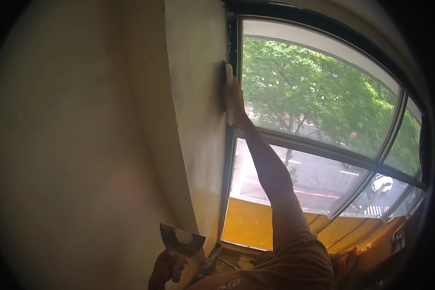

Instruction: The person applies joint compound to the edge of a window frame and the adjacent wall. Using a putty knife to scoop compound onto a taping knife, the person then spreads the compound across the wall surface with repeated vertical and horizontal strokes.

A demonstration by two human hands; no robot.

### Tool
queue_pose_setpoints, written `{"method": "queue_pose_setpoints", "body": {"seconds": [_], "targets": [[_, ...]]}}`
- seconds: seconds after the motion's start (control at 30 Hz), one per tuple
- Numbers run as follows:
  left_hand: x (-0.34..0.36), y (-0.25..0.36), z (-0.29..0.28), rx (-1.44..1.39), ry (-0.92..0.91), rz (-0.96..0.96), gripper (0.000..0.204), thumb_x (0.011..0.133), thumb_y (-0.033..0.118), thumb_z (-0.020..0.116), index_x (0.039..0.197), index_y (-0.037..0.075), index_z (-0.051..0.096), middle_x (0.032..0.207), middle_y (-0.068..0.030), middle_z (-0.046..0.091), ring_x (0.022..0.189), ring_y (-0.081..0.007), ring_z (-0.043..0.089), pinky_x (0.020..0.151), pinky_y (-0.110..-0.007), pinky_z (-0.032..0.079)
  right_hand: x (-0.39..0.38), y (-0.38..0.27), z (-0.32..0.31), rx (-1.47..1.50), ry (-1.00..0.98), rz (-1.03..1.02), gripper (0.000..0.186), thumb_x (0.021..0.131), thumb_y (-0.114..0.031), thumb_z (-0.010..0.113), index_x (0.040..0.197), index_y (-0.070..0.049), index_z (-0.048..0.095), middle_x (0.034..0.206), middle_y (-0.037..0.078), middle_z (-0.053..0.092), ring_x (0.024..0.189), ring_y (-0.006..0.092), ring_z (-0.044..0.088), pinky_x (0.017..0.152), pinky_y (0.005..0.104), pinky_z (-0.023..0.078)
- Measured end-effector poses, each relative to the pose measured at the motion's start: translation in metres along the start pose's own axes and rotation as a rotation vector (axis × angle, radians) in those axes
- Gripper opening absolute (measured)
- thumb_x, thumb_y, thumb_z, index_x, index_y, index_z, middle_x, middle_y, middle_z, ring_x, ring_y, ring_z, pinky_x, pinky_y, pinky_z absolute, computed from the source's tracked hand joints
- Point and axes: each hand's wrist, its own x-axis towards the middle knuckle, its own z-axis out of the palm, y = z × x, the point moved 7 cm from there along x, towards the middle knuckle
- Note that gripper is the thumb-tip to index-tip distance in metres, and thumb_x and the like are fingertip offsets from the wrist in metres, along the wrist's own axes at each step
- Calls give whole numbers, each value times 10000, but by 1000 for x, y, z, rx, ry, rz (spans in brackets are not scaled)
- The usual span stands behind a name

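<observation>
My right arm reaches up to the window side, and my right hand (234, 100) is closed around the pale handle of a plastering trowel (229, 71). The trowel's dark plate lies along the pale wall strip (198, 77), close to the window frame; whether its whole face touches cannot be told. Low in the view, my left hand (166, 267) grips a wide putty knife (196, 247) with its blade upward. A pale lump of filler (183, 237) sits on that blade. The fingers partly hide the knife's handle.
A dark-framed window (299, 140) fills the right side, with trees and a street beyond. Its lower panes border a yellow panel (249, 222). The wall corner edge (175, 111) runs down at left. A grey tube-like object (212, 253) and clutter lie below.
</observation>
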Motion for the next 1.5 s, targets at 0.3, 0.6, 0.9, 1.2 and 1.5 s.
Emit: {"method": "queue_pose_setpoints", "body": {"seconds": [0.3,0.6,0.9,1.2,1.5], "targets": [[2,28,-13,200,-1,-8,317,967,237,611,1161,-8,556,877,-182,686,632,-218,647,499,-337,564,-220,-134,-29,152,-342,-298,842,783,165,539,1553,-66,287,1594,212,310,1453,412,322,1166,471,348],[5,42,-2,194,18,1,267,1008,218,545,1175,12,578,874,-138,688,643,-163,632,507,-299,539,-357,-160,-95,509,-981,-472,799,790,102,621,1523,-108,384,1615,174,289,1477,343,318,1205,501,311],[25,3,72,227,-82,34,310,1012,219,558,1247,19,582,976,-114,683,743,-172,672,598,-295,564,-398,-109,-165,212,-1238,-637,756,895,-20,580,1564,-266,328,1653,86,233,1522,268,234,1241,538,200],[49,9,141,467,72,203,250,996,128,581,1222,24,565,947,-124,680,738,-186,662,620,-302,544,-416,112,-204,838,-562,679,382,973,-19,510,1355,-13,507,1337,146,594,1206,303,597,1049,412,470],[75,14,224,1000,-3,584,353,930,4,618,1282,5,597,1272,-176,613,1120,-293,607,980,-375,492,-470,46,-186,1691,-437,1562,524,946,-98,615,1414,-12,396,1298,150,575,1200,308,583,1080,471,462]]}}
